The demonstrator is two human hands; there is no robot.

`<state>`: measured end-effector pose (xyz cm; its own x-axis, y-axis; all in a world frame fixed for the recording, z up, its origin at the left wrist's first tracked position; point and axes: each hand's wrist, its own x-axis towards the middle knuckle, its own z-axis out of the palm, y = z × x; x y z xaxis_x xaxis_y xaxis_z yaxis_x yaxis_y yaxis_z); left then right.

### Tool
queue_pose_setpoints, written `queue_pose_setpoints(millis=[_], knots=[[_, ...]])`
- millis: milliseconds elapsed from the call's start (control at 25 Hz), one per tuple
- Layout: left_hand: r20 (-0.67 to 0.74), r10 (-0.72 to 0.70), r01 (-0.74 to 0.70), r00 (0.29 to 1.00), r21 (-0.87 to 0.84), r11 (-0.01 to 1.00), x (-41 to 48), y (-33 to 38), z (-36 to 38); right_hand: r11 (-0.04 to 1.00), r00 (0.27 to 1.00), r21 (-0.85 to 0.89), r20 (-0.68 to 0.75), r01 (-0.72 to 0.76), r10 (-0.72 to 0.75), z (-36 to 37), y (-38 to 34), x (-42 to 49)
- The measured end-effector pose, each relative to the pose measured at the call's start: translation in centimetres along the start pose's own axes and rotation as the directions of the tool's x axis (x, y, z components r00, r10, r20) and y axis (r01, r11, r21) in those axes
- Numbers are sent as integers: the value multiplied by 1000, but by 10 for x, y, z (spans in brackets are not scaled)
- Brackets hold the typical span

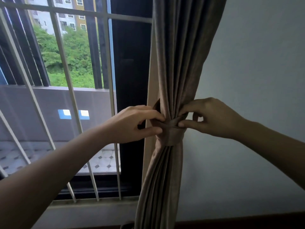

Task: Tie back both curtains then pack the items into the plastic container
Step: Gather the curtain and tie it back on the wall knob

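Brown curtain (178, 63), gathered into a bundle at the right edge of the window, against the pale wall (255, 63). A matching fabric tieback (171, 135) wraps around the bundle at mid-height. Left hand (132, 123): thumb and forefinger pinched shut on the tieback's left end, where the strip folds over itself. Right hand (209, 118): thumb and fingertips closed on the tieback's right end, the other fingers curled. The two ends cross between the hands. Behind, white window bars (66, 76) stand before a balcony and green trees.
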<state>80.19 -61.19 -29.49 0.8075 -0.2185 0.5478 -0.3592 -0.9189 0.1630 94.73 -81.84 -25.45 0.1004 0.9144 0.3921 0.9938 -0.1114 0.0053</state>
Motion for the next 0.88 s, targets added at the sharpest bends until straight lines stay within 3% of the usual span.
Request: queue_pose_setpoints(millis=[120, 240, 360, 520, 680, 800, 880], knots=[[37, 37, -39, 999, 52, 998, 9, 8, 1, 998, 999, 53, -36, 31, -30, 9, 1, -11], [95, -29, 25, 995, 45, 999, 12, 12, -2, 998, 1000, 55, 2, -13, 12, 1, -4, -14], [174, -52, 35, 983, 96, 995, 16, 15, -4, 994, 984, -65, 155, -84, 93, -6, -7, -21], [226, -61, 6, 972, 236, 972, 34, 23, -22, 982, 986, -182, 154, -40, 68, -5, -17, -15], [77, -20, 2, 997, 220, 975, 44, 28, -34, 962, 985, -252, 111, -103, 134, -31, -14, 3], [104, -15, -12, 994, 250, 968, 36, 25, -28, 968, 976, -238, 180, -80, 125, -17, -18, -2], [70, -13, -6, 997, 267, 964, 31, 22, -27, 982, 993, -168, 61, -89, 100, -15, -19, -3]])
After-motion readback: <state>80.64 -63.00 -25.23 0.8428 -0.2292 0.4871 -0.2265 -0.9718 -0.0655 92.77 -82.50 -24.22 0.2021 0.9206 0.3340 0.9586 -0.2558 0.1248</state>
